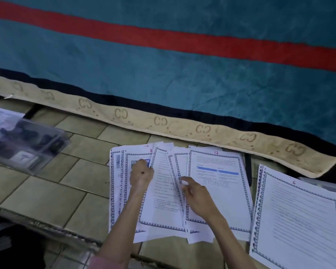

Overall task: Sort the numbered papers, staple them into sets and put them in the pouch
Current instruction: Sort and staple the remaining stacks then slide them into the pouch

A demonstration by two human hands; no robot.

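A large teal blanket (pixel 182 65) with a red stripe (pixel 163 38) and a tan border printed with paired letters fills the upper half of the frame, its edge hanging down onto a tiled desk (pixel 47 191) that takes up the lower left. In the lower middle of the frame a fanned spread of numbered papers (pixel 163 202) lies on the desk, each sheet framed by a blue patterned border; a sheet marked 8 shows at the upper left of the fan and a sheet marked 12 (pixel 217 171), with a blue bar and a faint "STORAGE" watermark, lies at its right side. At the lower right, just beside the fan, a separate stack of papers (pixel 299 220) lies with a sheet marked 6 on top. At the left edge of the frame sits a clear plastic pouch (pixel 27 144), well apart from the fan, holding dark items too blurred to name and some printed sheets. The left hand (pixel 142 174) is curled in a loose fist on the sheet marked 8, seemingly pinching the edge of a neighbouring sheet, though the grip itself is hidden. The right hand (pixel 194 195) rests on the middle of the fan with index finger and thumb pinching a sheet's edge.
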